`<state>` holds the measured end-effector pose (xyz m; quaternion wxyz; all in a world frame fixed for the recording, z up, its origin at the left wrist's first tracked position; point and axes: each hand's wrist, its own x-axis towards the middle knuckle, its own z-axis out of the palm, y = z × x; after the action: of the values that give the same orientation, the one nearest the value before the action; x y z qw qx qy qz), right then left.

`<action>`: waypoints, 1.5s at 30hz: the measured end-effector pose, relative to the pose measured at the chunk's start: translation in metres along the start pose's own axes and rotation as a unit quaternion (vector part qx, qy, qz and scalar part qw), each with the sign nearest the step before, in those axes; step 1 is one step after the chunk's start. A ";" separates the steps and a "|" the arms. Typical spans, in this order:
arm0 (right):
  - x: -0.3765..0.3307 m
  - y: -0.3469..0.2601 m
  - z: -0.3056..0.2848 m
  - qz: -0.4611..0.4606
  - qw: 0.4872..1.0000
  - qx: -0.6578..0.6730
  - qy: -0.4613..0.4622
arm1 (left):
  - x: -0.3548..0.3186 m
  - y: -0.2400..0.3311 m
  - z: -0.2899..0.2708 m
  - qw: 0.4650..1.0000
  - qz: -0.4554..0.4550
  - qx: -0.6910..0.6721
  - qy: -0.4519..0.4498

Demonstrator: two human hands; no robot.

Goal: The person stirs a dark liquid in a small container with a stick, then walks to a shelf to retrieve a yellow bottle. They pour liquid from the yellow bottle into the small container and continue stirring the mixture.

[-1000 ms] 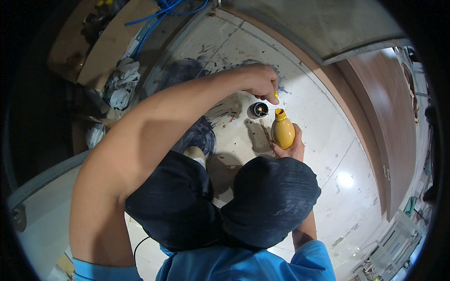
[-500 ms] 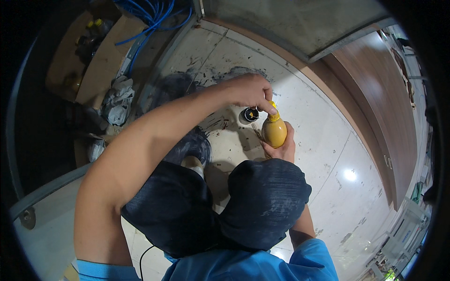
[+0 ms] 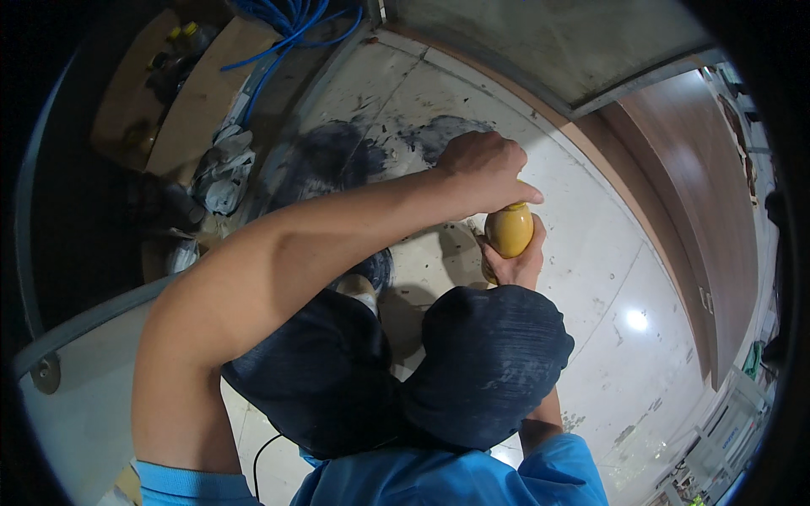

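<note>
A rounded bottle [image 3: 510, 231] with mustard-yellow contents is held tilted over the floor, beyond my right knee. My right hand [image 3: 521, 268] wraps its lower part from below. Over the bottle's top, my left hand [image 3: 483, 169] is closed, with its thumb and fingers around the yellow cap [image 3: 526, 193]. Most of the cap is hidden by that hand, so whether it is loose or tight does not show. My left forearm crosses in front of my body and covers part of the floor.
Dark smears [image 3: 333, 156] mark the pale tiled floor [image 3: 603, 270]. To the left stand a cardboard box [image 3: 202, 93] with bottles, a crumpled grey bag [image 3: 224, 173] and coiled blue tubing [image 3: 295, 21]. A brown wooden panel [image 3: 688, 202] lines the right side. My knees are bent close by.
My left hand has turned over the cap and covers more of it. Both hands and the bottle sit slightly farther right in view. A small black container is now hidden behind my left arm.
</note>
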<state>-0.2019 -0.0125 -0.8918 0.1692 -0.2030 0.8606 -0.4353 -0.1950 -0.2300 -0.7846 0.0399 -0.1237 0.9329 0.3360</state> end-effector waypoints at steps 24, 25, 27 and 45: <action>0.014 -0.010 -0.009 -0.040 0.999 -0.023 0.007 | 0.006 0.005 -0.017 0.999 0.031 -0.010 -0.012; 0.015 -0.012 -0.012 -0.035 0.999 -0.023 0.004 | 0.005 0.006 -0.017 0.999 0.040 0.016 -0.017; 0.017 -0.014 -0.016 -0.053 0.998 -0.016 0.001 | 0.004 0.007 -0.019 0.997 0.074 0.030 -0.006; 0.035 -0.019 -0.019 -0.102 0.994 -0.039 0.023 | 0.007 0.020 -0.041 0.999 0.006 -0.001 0.037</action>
<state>-0.2369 -0.0271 -0.8698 0.0963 -0.2859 0.8553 -0.4213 -0.2065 -0.2425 -0.7412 0.0032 -0.1309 0.9342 0.3319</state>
